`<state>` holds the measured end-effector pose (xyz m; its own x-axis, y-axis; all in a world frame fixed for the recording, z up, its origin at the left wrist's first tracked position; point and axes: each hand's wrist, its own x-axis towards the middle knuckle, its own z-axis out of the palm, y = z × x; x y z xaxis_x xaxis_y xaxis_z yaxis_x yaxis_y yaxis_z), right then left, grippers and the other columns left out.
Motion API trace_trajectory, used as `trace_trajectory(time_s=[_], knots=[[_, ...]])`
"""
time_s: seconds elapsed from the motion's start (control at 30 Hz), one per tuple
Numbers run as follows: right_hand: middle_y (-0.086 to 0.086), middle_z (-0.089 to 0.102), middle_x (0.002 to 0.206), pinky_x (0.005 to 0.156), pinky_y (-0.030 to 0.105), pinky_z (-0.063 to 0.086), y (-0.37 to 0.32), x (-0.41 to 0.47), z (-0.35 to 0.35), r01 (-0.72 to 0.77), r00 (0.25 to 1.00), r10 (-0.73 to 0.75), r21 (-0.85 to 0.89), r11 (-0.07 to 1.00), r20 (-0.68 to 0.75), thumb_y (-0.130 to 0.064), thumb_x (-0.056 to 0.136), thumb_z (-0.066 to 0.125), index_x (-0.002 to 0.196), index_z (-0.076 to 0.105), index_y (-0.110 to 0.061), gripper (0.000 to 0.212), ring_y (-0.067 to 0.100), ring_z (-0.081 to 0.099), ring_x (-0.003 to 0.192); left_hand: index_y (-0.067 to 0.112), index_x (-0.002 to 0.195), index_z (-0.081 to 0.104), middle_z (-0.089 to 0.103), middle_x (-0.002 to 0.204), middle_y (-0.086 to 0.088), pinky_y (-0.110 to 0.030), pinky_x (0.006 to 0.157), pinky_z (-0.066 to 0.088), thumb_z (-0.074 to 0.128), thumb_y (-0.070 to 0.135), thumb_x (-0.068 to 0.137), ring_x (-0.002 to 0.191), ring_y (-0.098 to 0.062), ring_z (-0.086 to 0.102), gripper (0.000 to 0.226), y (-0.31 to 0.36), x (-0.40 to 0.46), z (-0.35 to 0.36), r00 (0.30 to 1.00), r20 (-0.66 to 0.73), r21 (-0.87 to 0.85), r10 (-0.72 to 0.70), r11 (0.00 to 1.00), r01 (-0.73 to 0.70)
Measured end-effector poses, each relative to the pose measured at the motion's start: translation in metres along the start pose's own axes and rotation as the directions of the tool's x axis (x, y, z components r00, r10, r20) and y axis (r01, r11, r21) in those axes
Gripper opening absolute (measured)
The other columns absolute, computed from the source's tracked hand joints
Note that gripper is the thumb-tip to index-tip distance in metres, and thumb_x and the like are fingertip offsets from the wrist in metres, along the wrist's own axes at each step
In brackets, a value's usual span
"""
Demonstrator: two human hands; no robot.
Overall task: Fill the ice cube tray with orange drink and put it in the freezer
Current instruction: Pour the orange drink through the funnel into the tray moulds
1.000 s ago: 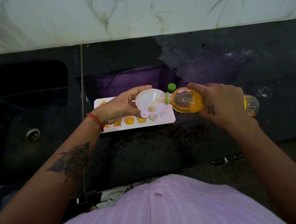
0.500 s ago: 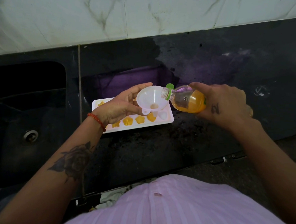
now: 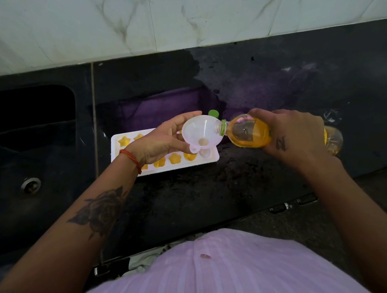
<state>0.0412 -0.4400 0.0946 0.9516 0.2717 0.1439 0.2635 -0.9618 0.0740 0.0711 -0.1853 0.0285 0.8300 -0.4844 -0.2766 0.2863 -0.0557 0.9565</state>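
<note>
left hand [image 3: 163, 142] palm-up-ish, fingers cupped round funnel [image 3: 201, 134]. right hand [image 3: 291, 136] knuckles up, wrapped over tipped bottle [image 3: 248, 134]. both forearms reaching forward.

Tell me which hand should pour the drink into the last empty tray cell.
Right. The right hand already grips the orange drink bottle, uncapped, its mouth at the rim of the funnel. The left hand is busy holding that funnel over the ice cube tray, above the unfilled end cell.

Pale pink ribbed shirt [image 3: 236, 275], red wrist thread [image 3: 131, 157], rose forearm tattoo [image 3: 102, 211].
</note>
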Motion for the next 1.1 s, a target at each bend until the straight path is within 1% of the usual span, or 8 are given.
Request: trace_trajectory(time_s=[0.17, 0.3, 0.53, 0.7, 0.8, 0.87, 0.97, 1.1], knots=[[0.007, 0.065, 0.106, 0.07, 0.036, 0.038, 0.001, 0.001, 0.002, 0.006, 1.0, -0.006, -0.005, 1.0, 0.012, -0.038, 0.081, 0.067, 0.134, 0.04, -0.036, 0.06, 0.033, 0.061, 0.093, 0.026, 0.136, 0.042, 0.045, 0.141, 0.0, -0.027, 0.092, 0.053, 0.065, -0.017, 0.072, 0.124, -0.021, 0.05, 0.081, 0.001, 0.001, -0.001, 1.0, 0.012, 0.002, -0.01, 1.0, 0.01], [0.007, 0.065, 0.107, 0.068, 0.034, 0.033, 0.0, 0.003, 0.002, -0.001, 1.0, 0.001, -0.026, 1.0, 0.015, -0.038, 0.082, 0.065, 0.135, 0.039, -0.036, 0.059, 0.033, 0.061, 0.094, 0.026, 0.136, 0.043, 0.045, 0.141, -0.002, -0.031, 0.093, 0.053, 0.065, -0.017, 0.071, 0.125, -0.023, 0.051, 0.081, 0.0, 0.002, -0.002, 1.0, 0.018, -0.008, -0.012, 1.0, 0.012], [0.007, 0.066, 0.106, 0.067, 0.034, 0.032, 0.002, 0.005, 0.002, -0.005, 1.0, 0.006, -0.018, 1.0, 0.014, -0.037, 0.081, 0.066, 0.135, 0.041, -0.035, 0.059, 0.033, 0.062, 0.093, 0.026, 0.138, 0.042, 0.045, 0.141, -0.001, -0.033, 0.095, 0.052, 0.065, -0.017, 0.072, 0.124, -0.022, 0.052, 0.082, 0.0, 0.004, -0.002, 0.999, 0.031, -0.008, -0.021, 1.0, 0.021], [0.006, 0.067, 0.103, 0.066, 0.032, 0.032, 0.0, 0.004, -0.001, -0.023, 0.999, 0.021, 0.063, 0.998, 0.027, -0.045, 0.081, 0.064, 0.132, 0.044, -0.036, 0.056, 0.033, 0.062, 0.092, 0.026, 0.137, 0.043, 0.046, 0.141, -0.001, -0.033, 0.096, 0.052, 0.067, -0.016, 0.071, 0.125, -0.022, 0.051, 0.083, 0.001, 0.004, -0.005, 0.999, 0.036, 0.0, -0.017, 1.0, 0.017], [0.007, 0.067, 0.106, 0.069, 0.032, 0.034, -0.005, 0.006, -0.008, -0.047, 0.995, 0.034, 0.136, 0.99, 0.097, -0.049, 0.079, 0.062, 0.134, 0.043, -0.036, 0.059, 0.032, 0.061, 0.096, 0.025, 0.138, 0.043, 0.048, 0.14, -0.001, -0.034, 0.096, 0.051, 0.072, -0.011, 0.064, 0.125, -0.022, 0.052, 0.087, 0.0, 0.004, -0.008, 0.999, 0.038, -0.008, -0.017, 1.0, 0.017], [0.008, 0.067, 0.107, 0.074, 0.034, 0.04, -0.007, 0.009, -0.01, -0.071, 0.991, 0.048, 0.182, 0.981, 0.128, -0.047, 0.074, 0.067, 0.135, 0.041, -0.037, 0.067, 0.032, 0.061, 0.099, 0.026, 0.138, 0.043, 0.049, 0.139, -0.001, -0.036, 0.097, 0.05, 0.072, -0.007, 0.061, 0.123, -0.022, 0.054, 0.088, 0.0, 0.003, -0.01, 0.999, 0.032, -0.023, -0.021, 1.0, 0.022], [0.006, 0.068, 0.106, 0.08, 0.036, 0.045, -0.009, 0.016, -0.009, -0.124, 0.982, 0.083, 0.25, 0.96, 0.169, -0.04, 0.063, 0.079, 0.134, 0.04, -0.04, 0.081, 0.031, 0.061, 0.1, 0.027, 0.138, 0.041, 0.05, 0.138, 0.002, -0.036, 0.095, 0.052, 0.071, -0.012, 0.062, 0.122, -0.021, 0.056, 0.091, 0.002, 0.002, -0.014, 1.0, 0.018, -0.06, -0.021, 0.998, 0.023], [-0.001, 0.068, 0.102, 0.079, 0.035, 0.046, -0.01, 0.031, -0.006, -0.149, 0.981, 0.079, 0.429, 0.891, 0.176, -0.042, 0.053, 0.084, 0.126, 0.046, -0.039, 0.083, 0.027, 0.062, 0.095, 0.023, 0.136, 0.042, 0.055, 0.132, 0.001, -0.038, 0.092, 0.053, 0.07, -0.012, 0.06, 0.117, -0.022, 0.06, 0.089, 0.01, 0.001, -0.018, 1.0, -0.021, -0.116, -0.021, 0.993, 0.019]])
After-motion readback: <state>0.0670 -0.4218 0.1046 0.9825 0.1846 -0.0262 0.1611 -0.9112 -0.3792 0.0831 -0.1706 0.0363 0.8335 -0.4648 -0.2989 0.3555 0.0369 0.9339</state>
